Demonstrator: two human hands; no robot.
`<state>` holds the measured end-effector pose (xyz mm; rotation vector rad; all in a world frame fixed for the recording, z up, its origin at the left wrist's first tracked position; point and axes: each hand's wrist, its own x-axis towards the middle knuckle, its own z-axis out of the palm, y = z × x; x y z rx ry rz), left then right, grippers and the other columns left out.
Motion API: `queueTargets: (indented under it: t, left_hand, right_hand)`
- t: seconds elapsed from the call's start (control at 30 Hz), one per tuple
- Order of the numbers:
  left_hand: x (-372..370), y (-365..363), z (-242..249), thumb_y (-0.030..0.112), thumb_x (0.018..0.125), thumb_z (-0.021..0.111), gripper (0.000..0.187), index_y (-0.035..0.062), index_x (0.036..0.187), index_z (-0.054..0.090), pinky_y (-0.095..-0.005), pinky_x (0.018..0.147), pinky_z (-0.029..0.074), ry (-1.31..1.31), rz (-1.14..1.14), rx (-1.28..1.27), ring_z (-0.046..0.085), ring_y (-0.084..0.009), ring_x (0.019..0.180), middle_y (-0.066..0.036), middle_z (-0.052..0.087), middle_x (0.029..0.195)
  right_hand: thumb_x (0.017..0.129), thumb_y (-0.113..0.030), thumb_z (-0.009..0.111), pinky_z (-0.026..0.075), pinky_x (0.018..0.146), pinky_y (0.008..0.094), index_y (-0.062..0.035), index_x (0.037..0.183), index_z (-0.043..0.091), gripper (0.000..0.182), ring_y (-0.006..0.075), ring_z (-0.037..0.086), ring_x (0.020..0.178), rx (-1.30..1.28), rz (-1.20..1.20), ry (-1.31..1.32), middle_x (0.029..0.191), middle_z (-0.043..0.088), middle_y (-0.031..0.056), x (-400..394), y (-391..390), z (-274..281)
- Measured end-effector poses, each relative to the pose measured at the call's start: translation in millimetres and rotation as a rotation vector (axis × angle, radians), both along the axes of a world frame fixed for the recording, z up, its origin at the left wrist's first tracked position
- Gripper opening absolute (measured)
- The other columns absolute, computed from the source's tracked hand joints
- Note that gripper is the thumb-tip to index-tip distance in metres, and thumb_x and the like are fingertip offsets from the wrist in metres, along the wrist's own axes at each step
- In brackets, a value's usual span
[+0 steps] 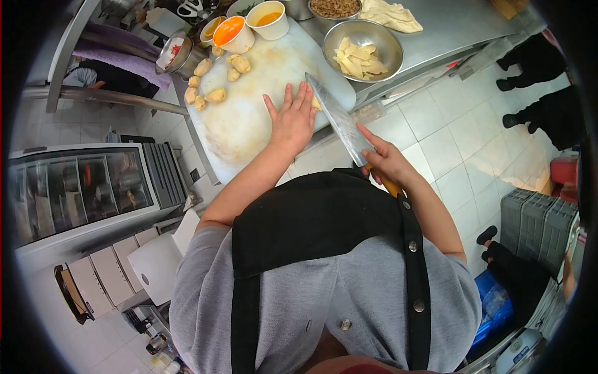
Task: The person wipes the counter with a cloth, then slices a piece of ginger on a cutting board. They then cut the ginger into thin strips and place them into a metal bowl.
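My right hand (387, 159) is wrapped round the yellow handle of a kitchen knife (339, 118). Its broad blade slants up and left to the right side of the cutting board (249, 93). On the board my left hand (291, 121) lies flat with fingers spread. A pale yellow piece, apparently ginger (317, 103), shows between those fingers and the blade, mostly hidden. Several peeled knobs of what looks like ginger (239, 63) lie on the board's left part. Beyond the knife, a metal bowl (397, 55) holds pale yellow slices (356, 57).
Along the board's far edge stand a tub of orange liquid (234, 35) and a white tub of yellow liquid (269, 20). A bowl of brown crumbly food (335, 7) and a cloth (389, 15) sit on the steel counter (445, 31). Other people in dark clothes are at the right.
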<state>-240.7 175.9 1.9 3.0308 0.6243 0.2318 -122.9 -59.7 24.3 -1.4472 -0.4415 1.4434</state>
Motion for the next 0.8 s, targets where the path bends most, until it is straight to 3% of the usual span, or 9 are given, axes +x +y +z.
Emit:
queueTargets:
  t: [0.47, 0.57, 0.67, 0.8]
  left_hand:
    - [0.4, -4.1, -0.8, 0.028, 0.099, 0.045, 0.049, 0.0123, 0.145, 0.039, -0.0740, 0.104, -0.002, -0.026, 0.039, 0.054, 0.023, -0.0354, 0.143, -0.002, 0.035, 0.152]
    - [-0.2, -1.5, -0.7, 0.034, 0.098, 0.047, 0.057, 0.0121, 0.148, 0.032, -0.0736, 0.104, -0.002, 0.010, 0.072, -0.072, 0.017, -0.0358, 0.145, -0.004, 0.031, 0.154]
    - [3.8, 14.0, 5.1, 0.044, 0.088, 0.060, 0.079, 0.0085, 0.150, 0.026, -0.0721, 0.105, -0.004, -0.112, 0.206, -0.309, 0.009, -0.0359, 0.147, -0.010, 0.022, 0.157]
    - [17.0, 40.3, 22.5, 0.053, 0.071, 0.075, 0.108, 0.0076, 0.151, 0.019, -0.0709, 0.106, -0.004, 0.103, 0.292, -0.379, -0.001, -0.0361, 0.147, -0.017, 0.010, 0.159]
  right_hand:
    - [0.097, -0.012, 0.045, 0.043, 0.044, 0.0234, -0.0312, 0.152, 0.023, 0.062, 0.0078, 0.046, 0.043, -0.025, 0.047, -0.048, 0.068, 0.058, 0.0054, 1.9, 10.1, 12.5]
    - [0.098, -0.013, 0.046, 0.042, 0.044, 0.0209, -0.0276, 0.152, 0.025, 0.060, 0.0061, 0.046, 0.045, -0.039, 0.054, -0.038, 0.071, 0.059, 0.0050, 5.1, 9.5, 12.1]
    - [0.098, -0.013, 0.047, 0.041, 0.042, 0.0210, -0.0277, 0.152, 0.026, 0.059, 0.0059, 0.046, 0.044, -0.012, 0.040, -0.021, 0.070, 0.059, 0.0051, 6.2, 9.3, 9.8]
    - [0.098, -0.012, 0.046, 0.041, 0.041, 0.0213, -0.0283, 0.151, 0.026, 0.059, 0.0061, 0.044, 0.042, -0.052, 0.046, -0.048, 0.069, 0.058, 0.0052, 7.9, 11.4, 13.4]
